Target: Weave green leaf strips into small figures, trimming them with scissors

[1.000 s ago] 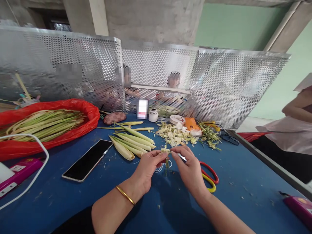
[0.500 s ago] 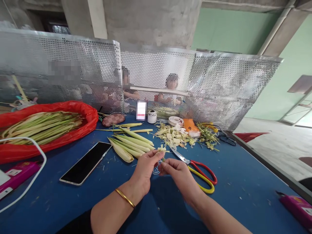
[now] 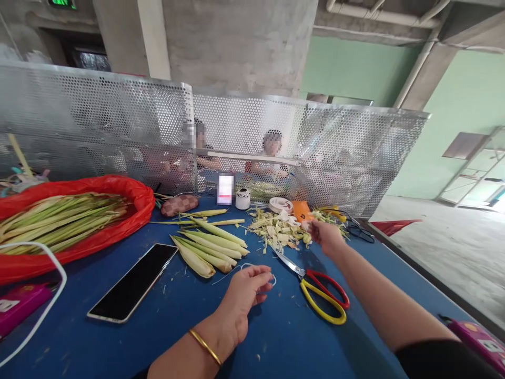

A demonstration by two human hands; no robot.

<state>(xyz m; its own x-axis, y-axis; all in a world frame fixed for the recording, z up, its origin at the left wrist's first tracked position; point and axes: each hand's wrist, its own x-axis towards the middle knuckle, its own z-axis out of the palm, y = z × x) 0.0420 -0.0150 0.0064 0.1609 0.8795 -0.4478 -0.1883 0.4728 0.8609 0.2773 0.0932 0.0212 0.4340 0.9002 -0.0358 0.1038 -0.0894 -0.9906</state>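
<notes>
Centrally, blue tabletop (image 3: 276, 337) before perforated screen (image 3: 118, 121); left hand (image 3: 244, 292) pinches white thread (image 3: 240, 266); right hand (image 3: 325, 234), over leaf trimmings (image 3: 272, 229), grip indiscernible.

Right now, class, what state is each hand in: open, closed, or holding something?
Left hand: closed on a thin white thread.
Right hand: closed beside the leaf scraps; whether it holds anything cannot be told.

Screen (image 3: 118, 121): bright perforated metal. Bag (image 3: 134, 210): glossy, crinkled plastic. Phone (image 3: 132, 281): smooth glossy glass. Scissors (image 3: 315, 289): steel blades, shiny plastic handles. Table (image 3: 276, 342): matt, possibly cloth. Thread (image 3: 246, 265): thin, matt.
</notes>
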